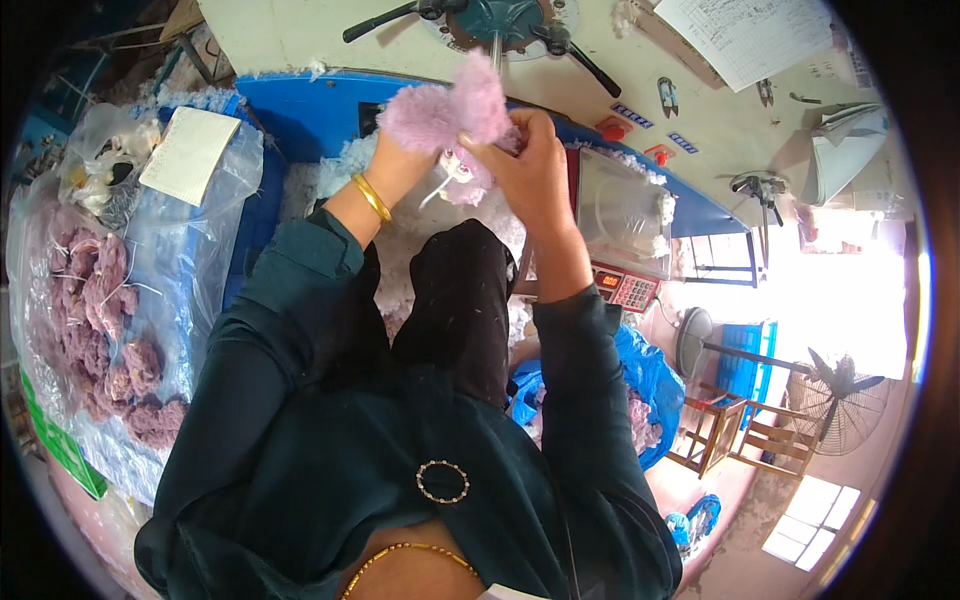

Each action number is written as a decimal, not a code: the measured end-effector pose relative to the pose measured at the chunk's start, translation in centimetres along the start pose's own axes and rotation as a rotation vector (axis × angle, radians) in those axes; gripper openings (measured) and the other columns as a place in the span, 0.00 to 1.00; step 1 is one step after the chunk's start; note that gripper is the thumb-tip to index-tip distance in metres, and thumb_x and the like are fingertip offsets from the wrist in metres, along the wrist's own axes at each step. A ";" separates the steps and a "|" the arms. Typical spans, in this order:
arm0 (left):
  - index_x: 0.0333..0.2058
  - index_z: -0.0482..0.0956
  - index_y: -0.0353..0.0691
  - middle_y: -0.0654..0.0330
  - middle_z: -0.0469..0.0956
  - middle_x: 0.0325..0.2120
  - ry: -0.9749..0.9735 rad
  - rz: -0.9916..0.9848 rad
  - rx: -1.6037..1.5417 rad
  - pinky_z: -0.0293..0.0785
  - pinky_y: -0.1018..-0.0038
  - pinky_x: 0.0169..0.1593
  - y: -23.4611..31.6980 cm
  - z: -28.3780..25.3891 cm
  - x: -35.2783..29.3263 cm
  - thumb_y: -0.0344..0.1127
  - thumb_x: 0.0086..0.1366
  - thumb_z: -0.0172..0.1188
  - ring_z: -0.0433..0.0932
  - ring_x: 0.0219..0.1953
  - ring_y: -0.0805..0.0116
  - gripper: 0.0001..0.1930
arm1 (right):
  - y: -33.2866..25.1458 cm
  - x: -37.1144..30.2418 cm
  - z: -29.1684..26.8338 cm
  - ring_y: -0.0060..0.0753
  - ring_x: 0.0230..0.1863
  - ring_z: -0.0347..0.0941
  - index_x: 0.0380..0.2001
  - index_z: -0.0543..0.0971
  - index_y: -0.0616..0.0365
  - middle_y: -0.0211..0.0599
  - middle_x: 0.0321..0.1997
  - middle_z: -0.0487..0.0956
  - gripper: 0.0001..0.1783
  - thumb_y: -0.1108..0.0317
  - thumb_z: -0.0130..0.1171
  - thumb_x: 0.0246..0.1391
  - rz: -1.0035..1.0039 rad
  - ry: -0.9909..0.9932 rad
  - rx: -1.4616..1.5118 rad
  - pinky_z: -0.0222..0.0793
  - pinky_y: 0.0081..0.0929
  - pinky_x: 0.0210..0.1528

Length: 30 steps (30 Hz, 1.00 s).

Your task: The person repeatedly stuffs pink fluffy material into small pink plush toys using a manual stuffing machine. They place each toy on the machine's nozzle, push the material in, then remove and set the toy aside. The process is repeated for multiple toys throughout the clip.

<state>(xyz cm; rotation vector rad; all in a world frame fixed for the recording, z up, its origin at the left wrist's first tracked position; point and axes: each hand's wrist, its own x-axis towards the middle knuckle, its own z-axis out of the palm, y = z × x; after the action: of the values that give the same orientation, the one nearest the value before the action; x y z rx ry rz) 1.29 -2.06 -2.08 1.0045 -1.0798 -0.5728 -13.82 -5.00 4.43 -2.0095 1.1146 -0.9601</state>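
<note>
Pink fluffy plush piece (470, 105), seemingly unfinished, clamped by right hand (532, 172) fingers; left hand (402, 165) fingers hidden, cannot tell. Mauve plush heap (105, 285) toward clear plastic sheet's (190, 265) left edge: finished or waiting, unclear.

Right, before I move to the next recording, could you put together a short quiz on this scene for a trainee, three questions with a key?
1. True or false: the gold bangle is worn on the person's right wrist.
2. What are the fingers of the right hand gripping?
A) a sheet of paper
B) a fluffy pink-purple piece
C) a metal tool
3. Fill in the missing word: the pile of purple fluffy pieces lies on the person's ____ side.

Key: 1. False, it is on the left; 2. B; 3. left.
</note>
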 end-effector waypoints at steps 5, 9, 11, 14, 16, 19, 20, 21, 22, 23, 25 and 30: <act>0.45 0.73 0.32 0.61 0.76 0.38 -0.123 -0.390 -0.205 0.68 0.76 0.45 -0.9 -0.1 0.5 0.34 0.62 0.54 0.72 0.41 0.72 0.15 | -0.4 3.3 1.8 0.55 0.27 0.74 0.31 0.76 0.65 0.51 0.25 0.77 0.16 0.60 0.59 0.51 -0.342 0.327 -0.549 0.71 0.43 0.32; 0.51 0.73 0.32 0.62 0.74 0.42 -0.162 -0.564 -0.304 0.63 0.76 0.52 0.2 0.0 1.5 0.46 0.66 0.52 0.68 0.46 0.72 0.23 | 0.8 9.1 2.3 0.60 0.28 0.74 0.21 0.77 0.64 0.53 0.22 0.77 0.21 0.55 0.56 0.53 -0.164 0.312 -0.591 0.70 0.45 0.31; 0.50 0.73 0.32 0.61 0.74 0.44 -0.186 -0.544 -0.280 0.62 0.75 0.54 -0.3 -0.3 2.2 0.49 0.67 0.51 0.67 0.48 0.72 0.25 | 1.4 9.2 2.4 0.60 0.26 0.74 0.17 0.76 0.65 0.54 0.21 0.76 0.23 0.55 0.56 0.54 -0.215 0.386 -0.536 0.70 0.44 0.29; 0.51 0.73 0.32 0.61 0.75 0.44 -0.207 -0.595 -0.196 0.63 0.75 0.54 0.9 -1.0 0.8 0.47 0.67 0.52 0.67 0.48 0.74 0.24 | 2.4 6.7 2.1 0.56 0.26 0.74 0.26 0.78 0.61 0.50 0.23 0.77 0.17 0.56 0.56 0.51 -0.266 0.409 -0.518 0.71 0.46 0.29; 0.49 0.73 0.32 0.62 0.76 0.42 -0.325 -0.601 -0.306 0.66 0.76 0.50 1.3 -1.9 -0.2 0.43 0.67 0.53 0.71 0.44 0.75 0.20 | 2.2 5.2 1.8 0.55 0.26 0.74 0.25 0.77 0.61 0.50 0.23 0.77 0.12 0.62 0.57 0.53 -0.340 0.402 -0.348 0.70 0.41 0.28; 0.46 0.73 0.33 0.63 0.77 0.36 -0.382 -0.573 -0.283 0.70 0.74 0.44 1.8 -2.5 -1.2 0.40 0.66 0.56 0.73 0.37 0.73 0.16 | 1.4 3.2 1.0 0.46 0.24 0.73 0.24 0.76 0.61 0.44 0.24 0.77 0.08 0.68 0.58 0.54 -0.259 0.269 -0.059 0.69 0.30 0.27; 0.45 0.73 0.34 0.61 0.77 0.35 -0.418 -0.428 -0.129 0.70 0.73 0.43 2.0 -2.4 -1.4 0.40 0.65 0.57 0.73 0.36 0.70 0.16 | 1.9 2.6 0.8 0.42 0.24 0.73 0.26 0.76 0.60 0.41 0.25 0.77 0.07 0.68 0.59 0.53 -0.171 0.215 0.158 0.69 0.29 0.27; 0.43 0.73 0.34 0.59 0.76 0.34 -0.453 -0.279 0.022 0.70 0.73 0.42 2.3 -2.2 -1.5 0.40 0.64 0.58 0.73 0.35 0.67 0.15 | 3.1 1.9 0.7 0.38 0.25 0.74 0.27 0.76 0.59 0.38 0.26 0.78 0.06 0.69 0.60 0.53 -0.083 0.161 0.371 0.69 0.27 0.28; 0.42 0.73 0.34 0.57 0.76 0.32 -0.482 -0.131 0.169 0.70 0.72 0.42 2.5 -1.9 -1.6 0.39 0.63 0.60 0.73 0.35 0.65 0.15 | 4.2 1.4 0.4 0.34 0.26 0.74 0.28 0.77 0.59 0.35 0.27 0.78 0.05 0.69 0.61 0.52 0.009 0.104 0.582 0.69 0.26 0.28; 0.37 0.72 0.36 0.51 0.74 0.30 -0.448 -0.061 0.297 0.70 0.67 0.39 3.0 -1.5 -1.6 0.38 0.58 0.63 0.73 0.34 0.53 0.14 | 5.1 0.7 -0.3 0.33 0.31 0.73 0.30 0.77 0.59 0.35 0.32 0.76 0.06 0.70 0.62 0.50 -0.114 0.065 0.521 0.70 0.27 0.33; 0.35 0.72 0.36 0.50 0.74 0.30 -0.400 0.163 0.535 0.70 0.64 0.37 3.2 -1.2 -1.5 0.35 0.56 0.62 0.73 0.35 0.49 0.12 | 4.7 -0.5 -1.2 0.32 0.43 0.72 0.35 0.76 0.59 0.36 0.42 0.74 0.11 0.72 0.63 0.46 -0.370 -0.014 0.431 0.71 0.28 0.43; 0.35 0.71 0.37 0.51 0.74 0.26 -0.286 0.436 0.778 0.70 0.59 0.33 2.9 0.4 -2.1 0.30 0.49 0.61 0.74 0.31 0.49 0.13 | 2.7 1.5 1.7 0.37 0.38 0.72 0.33 0.76 0.60 0.36 0.34 0.75 0.10 0.67 0.60 0.48 -0.382 0.247 0.029 0.68 0.35 0.41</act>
<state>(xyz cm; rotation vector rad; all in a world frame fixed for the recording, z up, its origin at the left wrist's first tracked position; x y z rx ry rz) -0.15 0.76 -0.43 1.3108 -1.7873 0.0932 -12.95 -7.18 1.75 -2.1658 0.8444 -1.4418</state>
